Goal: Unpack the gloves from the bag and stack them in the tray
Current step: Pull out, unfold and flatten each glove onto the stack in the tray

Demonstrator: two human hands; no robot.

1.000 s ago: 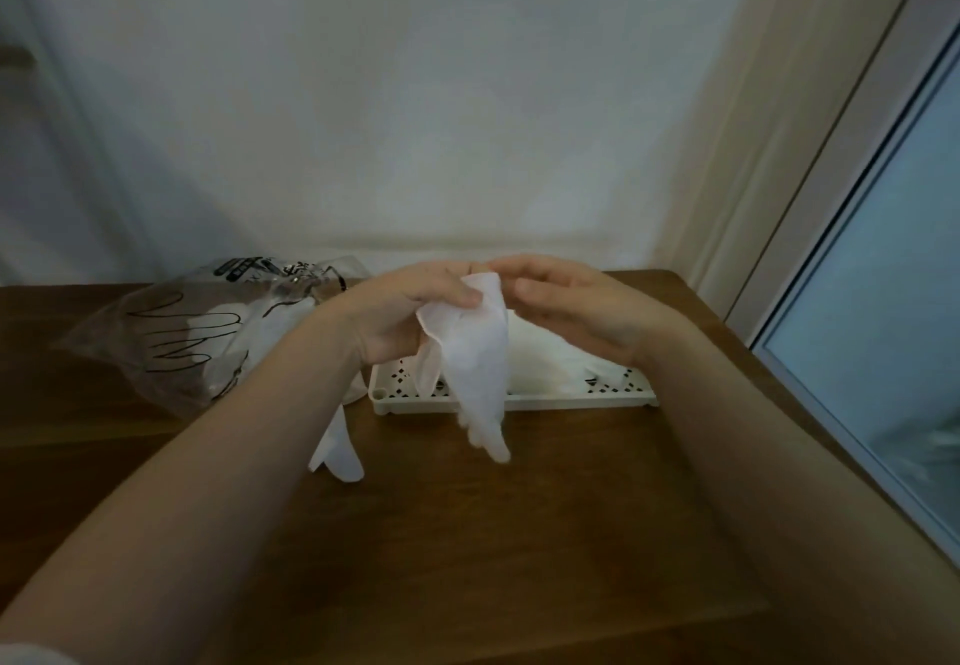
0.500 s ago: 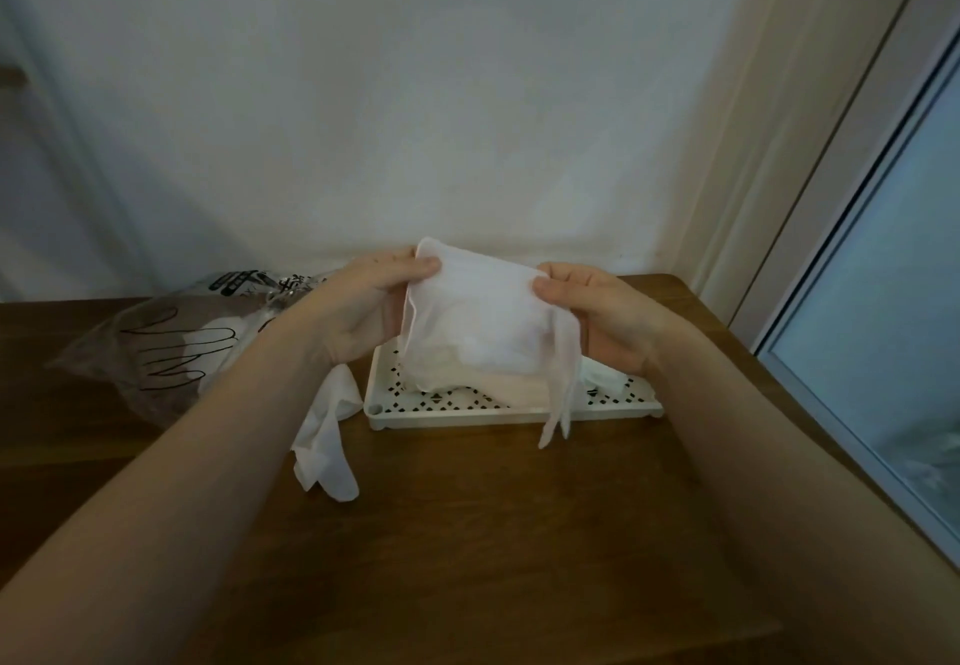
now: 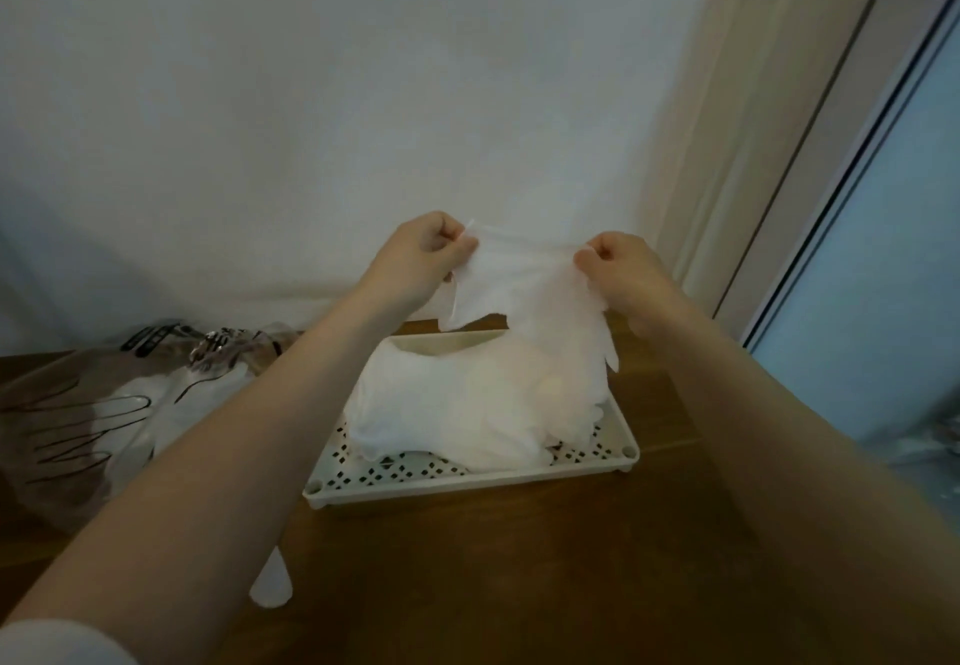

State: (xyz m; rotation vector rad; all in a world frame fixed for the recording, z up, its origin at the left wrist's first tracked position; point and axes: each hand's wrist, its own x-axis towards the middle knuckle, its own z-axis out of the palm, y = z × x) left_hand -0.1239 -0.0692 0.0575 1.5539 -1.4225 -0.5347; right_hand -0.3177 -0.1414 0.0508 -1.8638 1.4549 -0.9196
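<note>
Head view: left hand (image 3: 415,262) and right hand (image 3: 626,269) each pinch a cuff corner of a glove (image 3: 540,311), stretched level, fingers of the glove hanging down over the tray (image 3: 467,488) far edge. Tray holds a stack of gloves (image 3: 457,404). Bag (image 3: 104,415) at worktop (image 3: 519,586) left edge, probably not empty.

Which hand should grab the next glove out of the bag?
Probably the left hand. The bag lies on its side of the table, just beside that arm. The right hand is across the tray and would have to reach over it.
</note>
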